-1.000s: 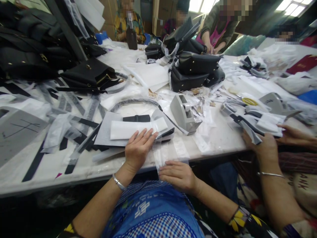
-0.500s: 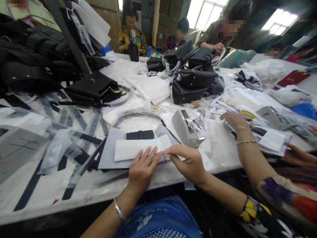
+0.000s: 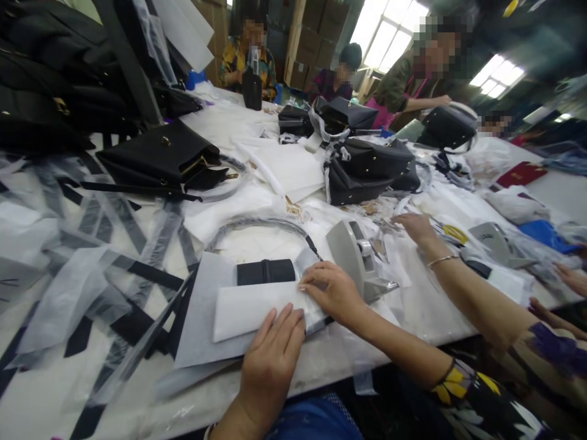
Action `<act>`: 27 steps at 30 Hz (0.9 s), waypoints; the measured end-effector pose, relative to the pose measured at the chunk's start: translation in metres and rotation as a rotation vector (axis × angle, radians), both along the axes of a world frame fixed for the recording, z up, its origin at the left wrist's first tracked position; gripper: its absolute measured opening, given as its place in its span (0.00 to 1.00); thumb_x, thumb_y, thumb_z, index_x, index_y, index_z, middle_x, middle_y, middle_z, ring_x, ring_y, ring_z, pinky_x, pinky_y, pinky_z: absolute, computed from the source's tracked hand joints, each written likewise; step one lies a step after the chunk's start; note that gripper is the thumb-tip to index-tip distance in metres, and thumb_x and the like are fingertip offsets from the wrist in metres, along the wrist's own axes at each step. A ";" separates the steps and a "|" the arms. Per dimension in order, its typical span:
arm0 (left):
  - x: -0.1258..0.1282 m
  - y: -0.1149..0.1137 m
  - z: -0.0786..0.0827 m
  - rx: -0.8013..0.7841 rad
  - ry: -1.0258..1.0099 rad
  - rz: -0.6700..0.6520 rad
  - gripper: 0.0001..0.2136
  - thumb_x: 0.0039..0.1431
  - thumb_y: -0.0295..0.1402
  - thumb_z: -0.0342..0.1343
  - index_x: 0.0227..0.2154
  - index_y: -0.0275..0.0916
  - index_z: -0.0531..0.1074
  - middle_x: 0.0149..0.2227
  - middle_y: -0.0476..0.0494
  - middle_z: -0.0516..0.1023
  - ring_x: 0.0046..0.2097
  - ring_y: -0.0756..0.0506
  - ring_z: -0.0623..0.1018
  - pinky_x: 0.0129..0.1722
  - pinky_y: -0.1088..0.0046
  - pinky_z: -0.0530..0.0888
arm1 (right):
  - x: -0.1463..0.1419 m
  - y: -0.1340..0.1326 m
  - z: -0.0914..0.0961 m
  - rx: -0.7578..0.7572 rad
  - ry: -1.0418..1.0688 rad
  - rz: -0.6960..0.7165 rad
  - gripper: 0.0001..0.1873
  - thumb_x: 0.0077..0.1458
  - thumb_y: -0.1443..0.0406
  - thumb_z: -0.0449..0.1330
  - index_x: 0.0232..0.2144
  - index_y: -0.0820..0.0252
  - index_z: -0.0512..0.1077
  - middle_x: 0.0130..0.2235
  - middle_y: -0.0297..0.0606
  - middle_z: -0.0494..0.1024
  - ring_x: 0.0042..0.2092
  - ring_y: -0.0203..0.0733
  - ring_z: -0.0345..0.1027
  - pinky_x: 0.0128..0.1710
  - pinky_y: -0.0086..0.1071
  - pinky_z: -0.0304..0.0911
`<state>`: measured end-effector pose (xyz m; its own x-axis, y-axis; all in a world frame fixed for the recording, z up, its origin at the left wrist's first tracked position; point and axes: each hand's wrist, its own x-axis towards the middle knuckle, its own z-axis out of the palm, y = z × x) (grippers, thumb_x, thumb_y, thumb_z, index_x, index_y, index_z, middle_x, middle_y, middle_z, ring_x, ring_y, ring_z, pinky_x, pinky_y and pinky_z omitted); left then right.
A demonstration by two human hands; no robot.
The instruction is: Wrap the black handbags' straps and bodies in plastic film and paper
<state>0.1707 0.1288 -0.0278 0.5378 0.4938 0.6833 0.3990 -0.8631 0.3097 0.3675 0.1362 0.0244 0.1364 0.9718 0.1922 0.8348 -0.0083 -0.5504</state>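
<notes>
Now the left hand (image 3: pixel 270 360) pins the white paper wrap (image 3: pixel 247 308) flat-palmed, just beside the tape dispenser (image 3: pixel 360 260); the right hand (image 3: pixel 334 292), unclenched, presses its end. Looks light, limp, crease-prone: take it by the edges.

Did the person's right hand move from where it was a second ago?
Yes. The right hand went up from the white table's near edge onto the flat white foam-wrapped strip, ending just left of the grey plastic tape dispenser.
</notes>
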 end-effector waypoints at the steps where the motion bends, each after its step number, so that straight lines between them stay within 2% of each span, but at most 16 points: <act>1: 0.000 0.000 0.001 0.001 -0.003 0.001 0.13 0.69 0.22 0.47 0.43 0.34 0.77 0.50 0.42 0.81 0.54 0.44 0.78 0.64 0.64 0.65 | 0.000 0.000 -0.001 -0.011 0.010 0.004 0.04 0.52 0.69 0.69 0.30 0.53 0.80 0.34 0.35 0.81 0.41 0.43 0.73 0.46 0.36 0.66; 5: 0.001 0.002 0.003 -0.002 -0.018 0.000 0.13 0.69 0.22 0.46 0.42 0.34 0.77 0.50 0.43 0.81 0.54 0.44 0.79 0.64 0.65 0.64 | 0.003 0.002 -0.003 -0.069 0.018 0.012 0.04 0.52 0.67 0.69 0.31 0.54 0.77 0.34 0.34 0.79 0.42 0.43 0.71 0.44 0.35 0.64; 10: 0.002 0.001 0.001 -0.003 -0.036 0.005 0.13 0.69 0.23 0.46 0.42 0.35 0.77 0.50 0.43 0.82 0.54 0.44 0.78 0.66 0.65 0.62 | 0.005 0.007 -0.002 -0.168 -0.020 -0.046 0.07 0.54 0.63 0.67 0.34 0.55 0.73 0.36 0.33 0.78 0.40 0.42 0.71 0.40 0.33 0.62; 16: 0.002 0.001 0.000 -0.012 -0.043 -0.005 0.14 0.70 0.23 0.45 0.42 0.34 0.77 0.50 0.44 0.81 0.55 0.45 0.78 0.67 0.67 0.58 | 0.004 0.014 0.003 -0.245 0.030 -0.110 0.15 0.53 0.61 0.67 0.41 0.54 0.68 0.34 0.29 0.78 0.37 0.38 0.73 0.38 0.30 0.61; 24: 0.003 0.003 0.000 0.006 -0.061 -0.006 0.16 0.70 0.23 0.43 0.42 0.35 0.77 0.49 0.44 0.82 0.54 0.45 0.79 0.66 0.66 0.61 | 0.007 0.022 0.000 -0.292 -0.054 -0.142 0.12 0.56 0.59 0.64 0.41 0.53 0.67 0.30 0.26 0.78 0.33 0.37 0.73 0.32 0.28 0.57; 27: 0.002 0.002 0.001 0.004 -0.070 -0.012 0.16 0.70 0.23 0.43 0.42 0.35 0.78 0.49 0.44 0.82 0.53 0.44 0.79 0.66 0.65 0.60 | 0.003 0.028 0.003 -0.357 -0.176 -0.158 0.11 0.58 0.58 0.62 0.41 0.53 0.67 0.30 0.26 0.79 0.33 0.37 0.74 0.30 0.28 0.55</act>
